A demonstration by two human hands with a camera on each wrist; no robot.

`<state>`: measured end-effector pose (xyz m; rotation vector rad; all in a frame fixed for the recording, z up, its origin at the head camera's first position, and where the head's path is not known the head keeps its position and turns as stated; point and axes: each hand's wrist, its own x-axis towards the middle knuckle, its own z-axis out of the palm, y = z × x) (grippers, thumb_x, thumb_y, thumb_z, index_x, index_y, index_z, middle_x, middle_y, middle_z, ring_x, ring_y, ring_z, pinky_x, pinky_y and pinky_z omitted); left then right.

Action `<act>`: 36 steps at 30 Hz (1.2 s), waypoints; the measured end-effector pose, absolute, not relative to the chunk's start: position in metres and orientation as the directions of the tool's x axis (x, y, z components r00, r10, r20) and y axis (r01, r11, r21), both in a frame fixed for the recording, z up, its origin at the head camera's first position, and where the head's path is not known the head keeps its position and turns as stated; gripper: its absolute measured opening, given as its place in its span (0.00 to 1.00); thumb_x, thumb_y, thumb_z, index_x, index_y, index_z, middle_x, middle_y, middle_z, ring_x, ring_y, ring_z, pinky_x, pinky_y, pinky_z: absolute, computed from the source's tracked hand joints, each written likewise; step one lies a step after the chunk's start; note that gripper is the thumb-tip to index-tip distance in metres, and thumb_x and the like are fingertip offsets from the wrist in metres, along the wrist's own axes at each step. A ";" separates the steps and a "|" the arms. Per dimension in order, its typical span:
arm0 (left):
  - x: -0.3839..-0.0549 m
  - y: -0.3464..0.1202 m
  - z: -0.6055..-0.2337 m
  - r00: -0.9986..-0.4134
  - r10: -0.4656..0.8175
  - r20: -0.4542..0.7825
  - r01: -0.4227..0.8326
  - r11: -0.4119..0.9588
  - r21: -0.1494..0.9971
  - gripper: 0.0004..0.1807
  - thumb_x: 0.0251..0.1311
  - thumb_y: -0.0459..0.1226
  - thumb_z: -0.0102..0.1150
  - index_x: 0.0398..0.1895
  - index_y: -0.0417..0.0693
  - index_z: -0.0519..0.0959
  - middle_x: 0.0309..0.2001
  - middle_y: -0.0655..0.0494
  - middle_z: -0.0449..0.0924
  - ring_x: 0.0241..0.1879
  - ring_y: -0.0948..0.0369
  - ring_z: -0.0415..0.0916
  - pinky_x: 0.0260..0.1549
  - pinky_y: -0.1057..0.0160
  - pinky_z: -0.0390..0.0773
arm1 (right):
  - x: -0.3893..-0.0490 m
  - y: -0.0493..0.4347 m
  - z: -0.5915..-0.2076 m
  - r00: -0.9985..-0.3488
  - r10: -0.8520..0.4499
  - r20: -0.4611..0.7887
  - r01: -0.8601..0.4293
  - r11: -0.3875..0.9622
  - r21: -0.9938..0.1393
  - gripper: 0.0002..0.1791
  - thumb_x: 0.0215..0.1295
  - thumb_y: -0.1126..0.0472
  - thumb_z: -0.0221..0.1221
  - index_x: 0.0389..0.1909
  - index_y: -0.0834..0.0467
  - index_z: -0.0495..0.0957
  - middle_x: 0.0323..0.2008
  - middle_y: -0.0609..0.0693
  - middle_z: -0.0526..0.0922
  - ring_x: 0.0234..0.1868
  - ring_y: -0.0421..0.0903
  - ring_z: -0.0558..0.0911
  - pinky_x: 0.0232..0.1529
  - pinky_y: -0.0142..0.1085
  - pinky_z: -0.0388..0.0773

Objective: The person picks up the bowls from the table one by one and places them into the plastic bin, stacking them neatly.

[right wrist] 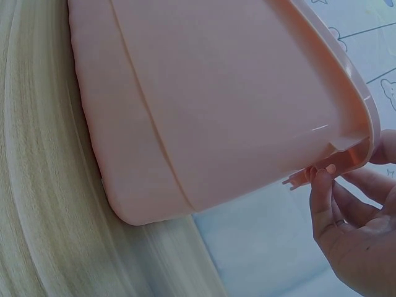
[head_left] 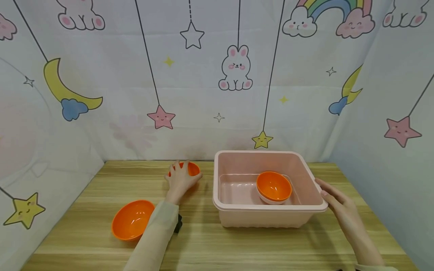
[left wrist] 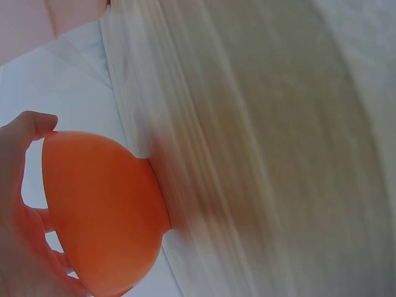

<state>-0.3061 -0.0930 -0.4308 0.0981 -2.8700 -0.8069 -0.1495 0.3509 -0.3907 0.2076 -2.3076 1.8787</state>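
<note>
My left hand [head_left: 181, 180] reaches over a small orange bowl [head_left: 194, 169] at the back of the table and grips it from above, thumb and fingers spread across the rim. In the left wrist view the bowl stands upright with its foot at the wooden surface. My right hand [head_left: 342, 207] holds the right rim of a pink plastic bin [head_left: 262, 217]; in the right wrist view its thumb and fingertips pinch the rim's corner. Inside the bin, an orange bowl [head_left: 274, 185] sits in a pale pink bowl [head_left: 266, 200]. Another, larger orange bowl [head_left: 133, 220] rests near my left forearm.
The wooden table [head_left: 193, 248] is bounded by a patterned cloth [head_left: 193, 82] at the back and both sides. Beside my left wrist shows a small black object [head_left: 178, 224], partly hidden by the sleeve.
</note>
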 end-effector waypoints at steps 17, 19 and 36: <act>-0.308 -0.093 -0.433 -0.988 -0.094 0.126 -0.016 0.857 0.515 0.44 0.50 0.59 0.62 0.69 0.52 0.63 0.70 0.38 0.52 0.68 0.36 0.48 0.59 0.28 0.53 | -0.149 0.352 -0.391 -0.979 0.005 0.205 -0.199 0.219 -0.955 0.26 0.74 0.58 0.49 0.70 0.59 0.62 0.58 0.25 0.73 0.57 0.18 0.70 0.49 0.14 0.68; -0.309 -0.093 -0.431 -0.988 -0.093 0.126 -0.016 0.861 0.509 0.44 0.50 0.59 0.61 0.69 0.51 0.63 0.70 0.37 0.53 0.67 0.36 0.49 0.58 0.28 0.55 | -0.149 0.352 -0.391 -0.979 0.009 0.202 -0.195 0.221 -0.956 0.26 0.74 0.58 0.49 0.70 0.59 0.62 0.58 0.25 0.73 0.57 0.18 0.70 0.49 0.14 0.68; -0.308 -0.090 -0.424 -0.988 -0.102 0.115 -0.037 0.886 0.463 0.46 0.48 0.60 0.62 0.66 0.45 0.66 0.64 0.35 0.59 0.61 0.35 0.55 0.56 0.31 0.61 | -0.150 0.351 -0.391 -0.974 0.001 0.228 -0.222 0.211 -0.952 0.25 0.74 0.60 0.49 0.69 0.60 0.63 0.58 0.25 0.74 0.57 0.18 0.70 0.49 0.14 0.69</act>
